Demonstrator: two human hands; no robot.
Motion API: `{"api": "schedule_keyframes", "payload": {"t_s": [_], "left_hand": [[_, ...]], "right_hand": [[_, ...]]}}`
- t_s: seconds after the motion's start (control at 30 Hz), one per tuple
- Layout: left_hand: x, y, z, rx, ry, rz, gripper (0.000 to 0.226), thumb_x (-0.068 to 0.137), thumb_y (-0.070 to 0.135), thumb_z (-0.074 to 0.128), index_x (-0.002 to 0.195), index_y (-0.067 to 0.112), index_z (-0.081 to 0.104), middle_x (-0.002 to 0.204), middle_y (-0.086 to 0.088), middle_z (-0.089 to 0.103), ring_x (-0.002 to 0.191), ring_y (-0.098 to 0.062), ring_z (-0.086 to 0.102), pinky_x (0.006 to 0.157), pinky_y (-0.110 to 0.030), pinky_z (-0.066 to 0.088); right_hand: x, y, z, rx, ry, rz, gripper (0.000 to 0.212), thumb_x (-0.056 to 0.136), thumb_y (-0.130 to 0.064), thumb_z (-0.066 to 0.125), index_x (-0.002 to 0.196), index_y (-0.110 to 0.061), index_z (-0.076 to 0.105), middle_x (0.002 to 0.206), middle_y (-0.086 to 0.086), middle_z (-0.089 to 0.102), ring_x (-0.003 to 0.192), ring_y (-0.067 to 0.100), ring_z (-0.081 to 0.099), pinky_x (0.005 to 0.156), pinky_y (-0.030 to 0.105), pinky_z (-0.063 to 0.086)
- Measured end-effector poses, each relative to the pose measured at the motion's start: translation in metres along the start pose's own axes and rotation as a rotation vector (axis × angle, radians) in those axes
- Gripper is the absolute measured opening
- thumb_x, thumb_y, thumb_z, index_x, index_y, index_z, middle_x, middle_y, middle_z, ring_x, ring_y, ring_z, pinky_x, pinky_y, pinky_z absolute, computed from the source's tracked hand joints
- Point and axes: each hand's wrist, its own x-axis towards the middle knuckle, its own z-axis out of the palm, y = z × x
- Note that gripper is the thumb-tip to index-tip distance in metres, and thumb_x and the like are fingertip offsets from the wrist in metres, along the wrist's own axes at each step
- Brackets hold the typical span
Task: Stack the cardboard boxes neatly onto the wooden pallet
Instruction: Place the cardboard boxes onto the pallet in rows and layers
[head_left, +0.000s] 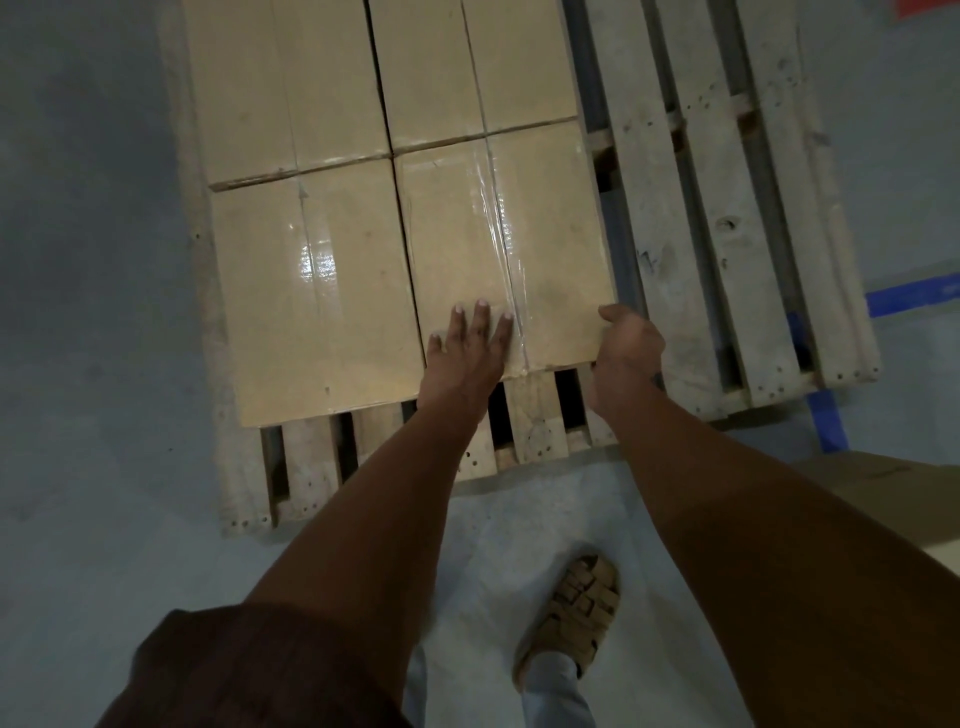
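Resting on a wooden pallet over grey floor, a box meets left grip flat, right grip clasping its corner.

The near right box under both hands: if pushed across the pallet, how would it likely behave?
The near right box looks stiff: flat top, straight edges under the left hand. Its glossy tape strip may be slippery to a palm. Broad and low, it should slide, not tip, though gaps between slats of the pallet could snag it. Weight can't be judged.
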Motion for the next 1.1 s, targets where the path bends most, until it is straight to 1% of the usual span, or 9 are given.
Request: {"api": "schedule_keyframes", "payload": {"t_s": [0.1,0.17,0.23,0.33,0.5,0.6,0.73,0.9,1.1], "left_hand": [[0.002,-0.004,-0.008,-0.005,-0.035,0.008,0.108,0.089,0.013,0.071,0.16,0.014,-0.009,0.167,-0.02,-0.01,0.153,-0.044,-0.003,0.12,-0.06,0.024],[0.003,-0.006,-0.014,0.012,-0.055,0.019,0.111,0.085,0.029,0.077,0.16,0.015,-0.003,0.167,-0.018,-0.004,0.154,-0.04,0.002,0.118,-0.062,0.026],[0.003,-0.005,-0.017,-0.044,-0.044,0.008,0.106,0.085,0.038,0.076,0.16,0.017,0.004,0.167,-0.017,0.005,0.154,-0.039,0.008,0.117,-0.062,0.028],[-0.001,0.005,-0.02,-0.135,0.023,-0.021,0.095,0.091,0.039,0.069,0.16,0.017,0.008,0.166,-0.016,0.014,0.153,-0.038,0.015,0.114,-0.059,0.034],[-0.014,0.03,-0.037,-0.197,0.051,-0.005,0.063,0.098,0.033,0.059,0.152,0.012,0.032,0.142,-0.016,0.052,0.129,-0.034,0.051,0.088,-0.045,0.048],[-0.028,0.041,-0.045,-0.19,0.038,0.041,0.039,0.102,0.036,0.052,0.132,0.011,0.052,0.121,-0.013,0.061,0.107,-0.031,0.061,0.073,-0.035,0.04],[-0.058,0.054,-0.044,-0.271,-0.049,0.092,0.037,0.102,0.037,0.05,0.127,0.011,0.058,0.122,-0.013,0.061,0.109,-0.03,0.061,0.076,-0.033,0.044],[-0.105,0.092,-0.036,-0.427,-0.124,0.128,0.045,0.101,0.035,0.053,0.137,0.01,0.055,0.14,-0.014,0.057,0.127,-0.03,0.055,0.102,-0.04,0.047],[-0.135,0.17,-0.027,-0.599,-0.117,0.2,0.03,0.096,0.027,0.058,0.098,0.0,0.071,0.1,-0.023,0.069,0.098,-0.039,0.066,0.08,-0.04,0.051]], "right_hand": [[0.001,0.0,0.001,-0.062,0.036,-0.043,0.028,0.089,-0.017,0.063,0.113,-0.005,0.07,0.117,0.007,0.064,0.106,0.023,0.058,0.072,0.027,0.045],[-0.01,-0.004,0.004,-0.124,0.1,-0.116,0.022,0.085,-0.021,0.059,0.104,-0.012,0.063,0.116,0.007,0.058,0.105,0.022,0.056,0.084,0.029,0.048],[-0.022,-0.005,0.004,-0.217,0.153,-0.22,0.046,0.084,-0.018,0.059,0.129,-0.011,0.053,0.132,0.012,0.054,0.117,0.028,0.054,0.101,0.035,0.047],[-0.036,-0.006,0.001,-0.333,0.204,-0.361,0.069,0.088,-0.005,0.057,0.151,-0.003,0.029,0.146,0.021,0.039,0.128,0.035,0.045,0.102,0.033,0.038],[-0.054,-0.002,-0.018,-0.355,0.187,-0.4,0.057,0.092,-0.004,0.054,0.146,-0.003,0.037,0.141,0.021,0.049,0.124,0.032,0.052,0.087,0.023,0.036],[-0.07,0.009,-0.037,-0.33,0.176,-0.362,0.049,0.092,-0.006,0.053,0.141,-0.004,0.046,0.132,0.019,0.061,0.118,0.031,0.06,0.08,0.021,0.04],[-0.11,0.032,-0.081,-0.365,0.139,-0.274,0.04,0.096,-0.01,0.054,0.136,-0.008,0.052,0.125,0.018,0.065,0.112,0.03,0.062,0.076,0.018,0.035],[-0.162,0.074,-0.145,-0.371,0.192,-0.146,0.036,0.097,-0.01,0.054,0.133,-0.005,0.056,0.124,0.019,0.065,0.117,0.035,0.06,0.086,0.026,0.038],[-0.173,0.104,-0.217,-0.205,0.403,-0.055,0.037,0.091,-0.008,0.056,0.128,-0.012,0.059,0.114,0.018,0.071,0.11,0.035,0.064,0.092,0.036,0.048]]}}
